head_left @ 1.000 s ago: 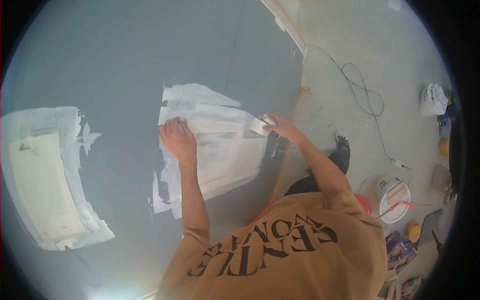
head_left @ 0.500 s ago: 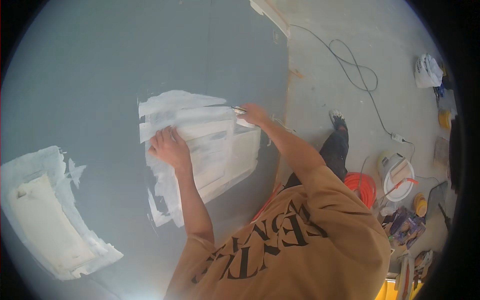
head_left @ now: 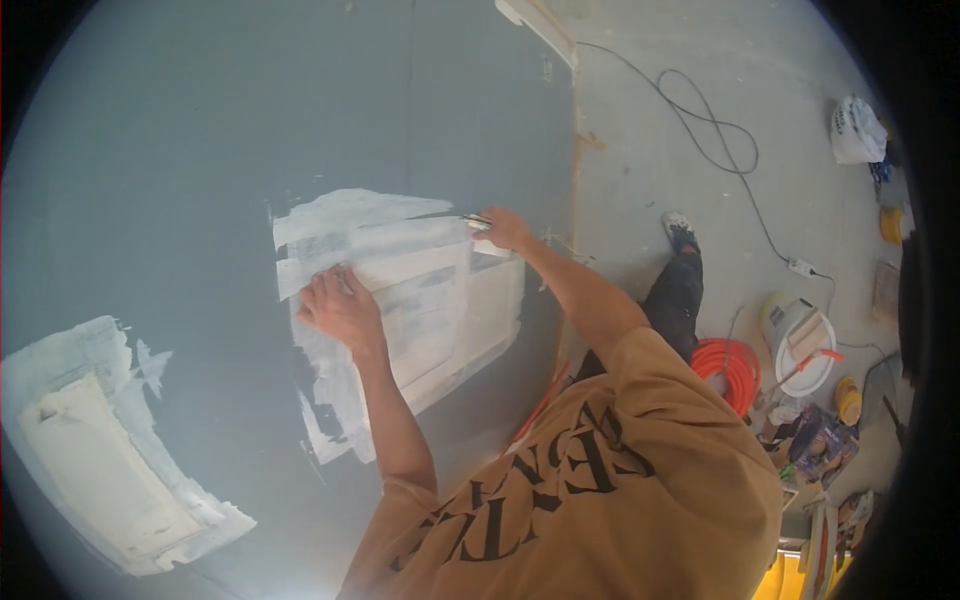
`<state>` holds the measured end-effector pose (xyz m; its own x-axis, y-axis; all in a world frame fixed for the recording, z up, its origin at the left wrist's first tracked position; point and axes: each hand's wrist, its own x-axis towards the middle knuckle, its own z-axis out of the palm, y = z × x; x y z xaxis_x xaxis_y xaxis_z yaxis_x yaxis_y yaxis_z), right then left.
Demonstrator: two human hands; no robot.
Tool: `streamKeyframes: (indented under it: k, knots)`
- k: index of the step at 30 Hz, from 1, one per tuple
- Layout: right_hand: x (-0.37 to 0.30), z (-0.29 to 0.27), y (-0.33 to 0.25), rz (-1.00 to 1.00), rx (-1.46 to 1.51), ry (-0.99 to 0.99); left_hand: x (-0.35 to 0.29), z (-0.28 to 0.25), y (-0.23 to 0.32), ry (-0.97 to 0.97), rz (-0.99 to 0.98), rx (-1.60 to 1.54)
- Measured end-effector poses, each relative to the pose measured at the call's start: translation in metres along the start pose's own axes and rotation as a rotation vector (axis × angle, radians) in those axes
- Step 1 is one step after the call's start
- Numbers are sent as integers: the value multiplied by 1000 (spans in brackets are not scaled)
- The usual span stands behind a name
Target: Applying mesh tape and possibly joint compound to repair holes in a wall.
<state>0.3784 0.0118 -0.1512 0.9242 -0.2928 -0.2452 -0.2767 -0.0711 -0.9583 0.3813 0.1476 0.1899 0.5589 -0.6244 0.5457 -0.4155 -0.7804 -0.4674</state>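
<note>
A white filler patch (head_left: 340, 215) covers part of the grey wall panel (head_left: 200, 150) before me. Pale strips that look like joint tape (head_left: 400, 262) cross it, one running between my hands. My left hand (head_left: 340, 308) rests on the left part of this strip, fingers bent and slightly apart against the surface. At the patch's right edge, my right hand (head_left: 505, 230) is closed around a thin metal-edged tool that looks like a scraper (head_left: 477, 221). Just below those fingers shows a white piece, perhaps a tape roll (head_left: 492, 248); its hold is partly hidden.
Another filled patch (head_left: 100, 460) lies lower left. On the floor to the right are a looped cable (head_left: 715, 125), a coiled orange hose (head_left: 728, 372), a white bucket (head_left: 805, 365), a white bag (head_left: 857, 132) and assorted packages (head_left: 822, 445). My shoe (head_left: 680, 228) stands near the panel's edge.
The view has shifted slightly. My left hand stays on the strip with its fingers a little more bent; my right hand keeps its grip at the patch's right edge.
</note>
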Motion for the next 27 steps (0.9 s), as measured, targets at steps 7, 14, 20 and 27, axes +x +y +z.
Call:
streamKeyframes:
  k: [7, 14, 20, 27]
  knots:
    - [14, 17, 31, -76, 32, -43, 0, -4, 0, -13, -7, 7]
    - [-16, -24, 17, 11, 171, -83, -5, 1, -11, -5, -16, 10]
    - [-24, -39, 17, 81, 181, -110, 0, -2, -3, -12, -23, -10]
    - [-16, -24, 49, 31, 237, -66, 3, -6, -3, 42, -24, -34]
